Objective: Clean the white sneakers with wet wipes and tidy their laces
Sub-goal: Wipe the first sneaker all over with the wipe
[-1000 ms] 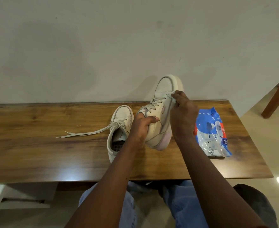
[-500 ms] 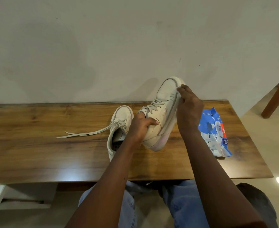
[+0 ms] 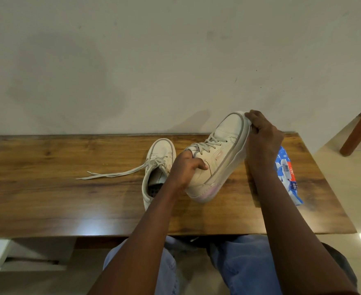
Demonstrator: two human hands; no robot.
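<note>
1. Wet wipes pack [image 3: 288, 177], lying on the bench [image 3: 69, 199]: a white sticker [image 3: 285, 167] carries a barcode; any digits by the bars are too small to read;
2. Red strip [image 3: 291, 173] on the same pack: white characters printed sideways, seemingly digits in brackets; I cannot tell them for certain;
3. Blue field [image 3: 294, 186] lower on the pack: white lettering, sideways and blurred; not legible.
</note>
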